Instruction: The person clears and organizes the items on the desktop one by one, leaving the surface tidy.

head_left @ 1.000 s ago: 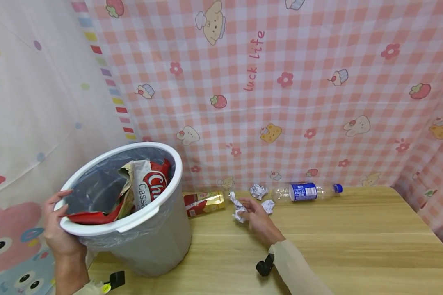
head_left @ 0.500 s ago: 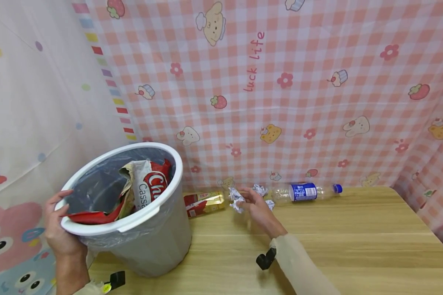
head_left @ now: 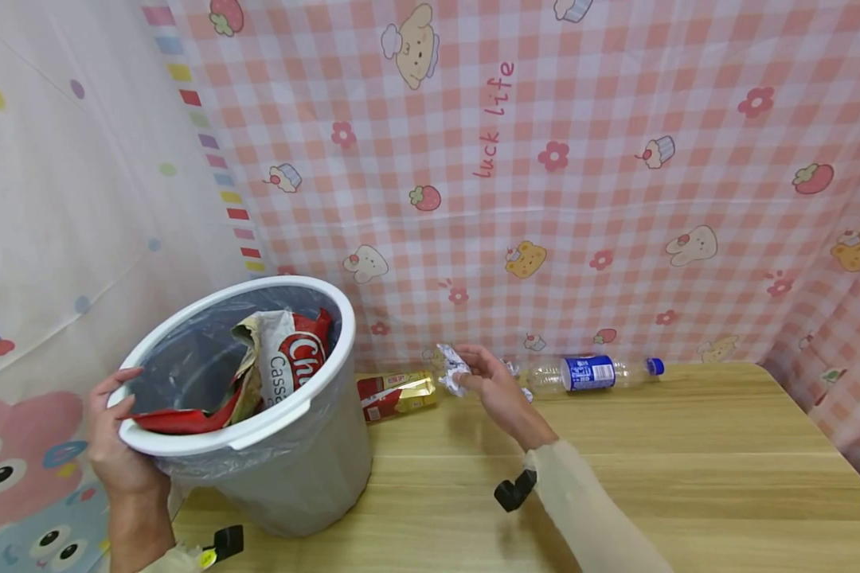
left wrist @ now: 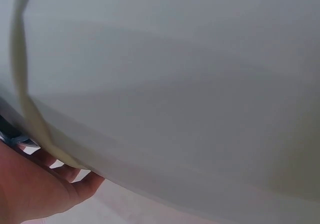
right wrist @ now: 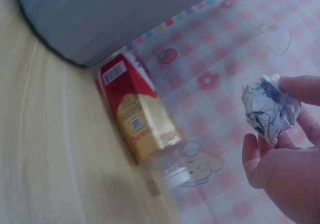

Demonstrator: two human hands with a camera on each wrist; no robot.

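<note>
My left hand (head_left: pixel 118 450) grips the white rim of a grey trash bin (head_left: pixel 308 469), which leans toward me at the left of the table. Inside its clear liner lies a red and white chip bag (head_left: pixel 275 362). In the left wrist view the bin wall (left wrist: pixel 175 104) fills most of the picture. My right hand (head_left: pixel 500 398) pinches a crumpled paper ball (right wrist: pixel 270 109) between thumb and fingers, raised above the table. Just left of that hand, a bottle with a red and gold label (head_left: pixel 397 395) lies on its side by the bin.
Two more crumpled paper balls (head_left: pixel 527 393) are partly hidden behind my right hand. Farther right lies a clear bottle (head_left: pixel 591 372) with a blue label and cap. A checked cloth (head_left: pixel 459 239) hangs along the back of the wooden table (head_left: pixel 652 469).
My right hand has lifted the paper ball up off the table and slightly away from me. The left hand and the bin have stayed in place.
</note>
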